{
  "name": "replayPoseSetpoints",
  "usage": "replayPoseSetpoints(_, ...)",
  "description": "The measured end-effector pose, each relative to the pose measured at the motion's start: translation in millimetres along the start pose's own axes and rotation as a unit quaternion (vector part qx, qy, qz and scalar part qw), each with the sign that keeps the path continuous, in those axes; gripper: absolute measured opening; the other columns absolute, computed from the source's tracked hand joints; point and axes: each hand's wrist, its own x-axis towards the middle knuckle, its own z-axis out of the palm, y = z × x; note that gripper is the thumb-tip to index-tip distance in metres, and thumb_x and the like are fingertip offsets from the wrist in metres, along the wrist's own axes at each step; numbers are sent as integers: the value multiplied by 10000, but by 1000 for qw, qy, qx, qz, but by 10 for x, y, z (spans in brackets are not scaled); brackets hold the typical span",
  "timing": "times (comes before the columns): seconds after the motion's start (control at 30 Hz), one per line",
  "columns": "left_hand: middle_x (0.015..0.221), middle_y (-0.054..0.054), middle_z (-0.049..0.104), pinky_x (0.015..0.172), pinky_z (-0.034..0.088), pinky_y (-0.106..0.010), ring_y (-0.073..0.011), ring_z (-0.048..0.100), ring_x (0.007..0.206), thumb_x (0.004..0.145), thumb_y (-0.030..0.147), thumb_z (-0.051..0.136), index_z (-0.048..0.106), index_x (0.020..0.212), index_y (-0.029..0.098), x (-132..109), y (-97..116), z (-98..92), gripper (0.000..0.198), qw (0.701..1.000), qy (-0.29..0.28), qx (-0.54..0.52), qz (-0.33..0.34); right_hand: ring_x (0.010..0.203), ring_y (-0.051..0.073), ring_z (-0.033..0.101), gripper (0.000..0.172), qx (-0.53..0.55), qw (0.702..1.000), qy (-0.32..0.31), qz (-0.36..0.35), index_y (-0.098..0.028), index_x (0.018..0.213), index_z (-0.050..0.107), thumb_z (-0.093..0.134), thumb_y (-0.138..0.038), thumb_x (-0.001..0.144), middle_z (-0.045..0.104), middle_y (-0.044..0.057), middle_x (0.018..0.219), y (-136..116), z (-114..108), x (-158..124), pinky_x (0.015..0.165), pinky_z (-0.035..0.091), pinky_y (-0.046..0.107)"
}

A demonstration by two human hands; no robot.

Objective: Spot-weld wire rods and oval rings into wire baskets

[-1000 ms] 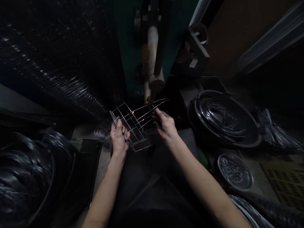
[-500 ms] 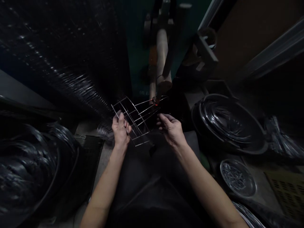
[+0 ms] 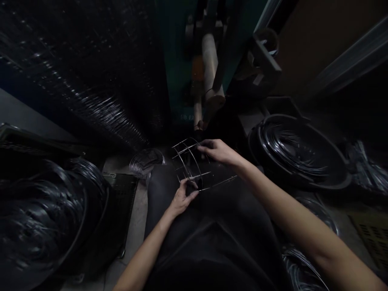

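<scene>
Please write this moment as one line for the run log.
left hand: grips wire cage at lower side | right hand: fingers on cage's upper side | nearby: black wire coil in basin

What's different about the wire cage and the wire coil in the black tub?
The cage is small, with thin shiny rods; the coil is bigger, darker and tightly looped. The left hand and right hand hold the cage; the coil lies in the tub. Both are wire.
</scene>
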Motion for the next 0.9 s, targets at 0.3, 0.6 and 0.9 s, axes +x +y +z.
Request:
replayPoseSetpoints(0.3,1119,-221,619,870,520,-497,-308,650,1006,763,819,376,477,1223,111,386,72,-315,849,895,116,-333,-272,774,177,664,150,-38,993,-63,-92,-268,930,714,611,-266,822,725,-7,876,883,166,-704,777,495,298)
replayPoseSetpoints(0.6,1032,-75,635,835,556,-494,-260,633,970,717,633,571,563,1050,256,542,189,-53,503,945,141,-155,-252,989,162,629,258,-77,995,30,-51,-286,1077,697,571,-223,862,698,17,1070,1406,-94,-1392,913,460,279)
replayPoseSetpoints(0.9,820,44,630,1115,290,-632,-207,608,967,592,277,717,610,921,287,526,177,-17,345,975,135,-101,-144,1076,258,592,367,-240,776,391,433,-34,1151,630,576,-228,845,645,228,1159,2590,-1609,-2493,965,395,349)
